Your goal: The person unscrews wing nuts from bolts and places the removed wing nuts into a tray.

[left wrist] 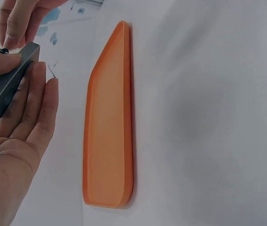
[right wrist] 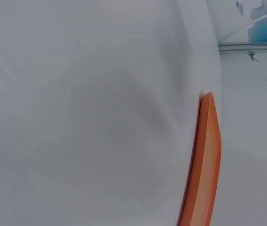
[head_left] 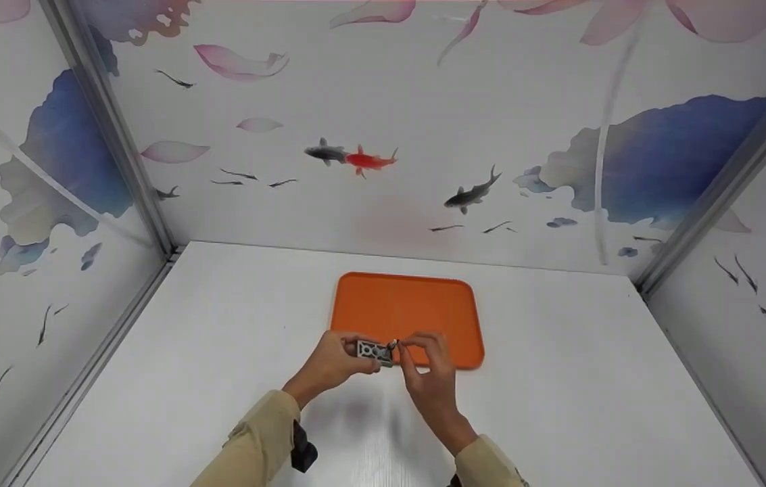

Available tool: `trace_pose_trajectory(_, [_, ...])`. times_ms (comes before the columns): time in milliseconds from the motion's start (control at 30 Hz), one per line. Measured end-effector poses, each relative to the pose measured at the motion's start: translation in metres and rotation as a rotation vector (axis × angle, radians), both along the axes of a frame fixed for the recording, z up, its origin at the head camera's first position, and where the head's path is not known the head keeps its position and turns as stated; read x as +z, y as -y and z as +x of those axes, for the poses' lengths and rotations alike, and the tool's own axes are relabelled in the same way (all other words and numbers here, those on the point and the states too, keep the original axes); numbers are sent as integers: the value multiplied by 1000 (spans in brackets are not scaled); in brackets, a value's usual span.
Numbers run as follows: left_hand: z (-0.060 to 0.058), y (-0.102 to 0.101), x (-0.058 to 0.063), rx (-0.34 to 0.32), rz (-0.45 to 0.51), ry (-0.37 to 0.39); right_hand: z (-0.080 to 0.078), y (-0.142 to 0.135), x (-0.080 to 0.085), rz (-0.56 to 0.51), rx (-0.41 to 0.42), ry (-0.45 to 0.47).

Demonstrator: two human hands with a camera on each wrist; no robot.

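Low in the head view, white table (head_left: 572, 379) stretches either side of an orange tray (head_left: 403, 304); at its lower edge, the left hand (head_left: 334, 364) grips a grey block (head_left: 370, 352), long axis sideways, the right hand (head_left: 431, 375) pinching a small piece (head_left: 393, 343) at its right end.

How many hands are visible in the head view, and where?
2. The left hand holds the grey block; the right hand pinches a small piece at the block's right end.
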State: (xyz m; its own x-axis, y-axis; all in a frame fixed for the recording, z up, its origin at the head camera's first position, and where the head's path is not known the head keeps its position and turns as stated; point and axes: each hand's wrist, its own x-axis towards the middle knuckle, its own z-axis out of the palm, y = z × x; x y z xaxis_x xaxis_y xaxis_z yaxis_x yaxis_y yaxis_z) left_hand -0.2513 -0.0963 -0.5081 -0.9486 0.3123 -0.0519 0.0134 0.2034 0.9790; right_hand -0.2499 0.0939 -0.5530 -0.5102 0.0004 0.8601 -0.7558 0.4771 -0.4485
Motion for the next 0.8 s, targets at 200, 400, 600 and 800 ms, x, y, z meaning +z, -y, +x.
trace_pose_trajectory(200, [1,0,-1,-5,14,0,4,0,1,7,29,0])
trace_pose_trajectory(400, [2,0,-1,-9,17,2,8,0,1,2,72,26])
trace_pose_trajectory(600, [2,-1,-1,-8,12,0,8,0,2,11,66,42])
trace_pose_trajectory(800, [1,-2,0,-11,20,2,7,2,3,16,68,60])
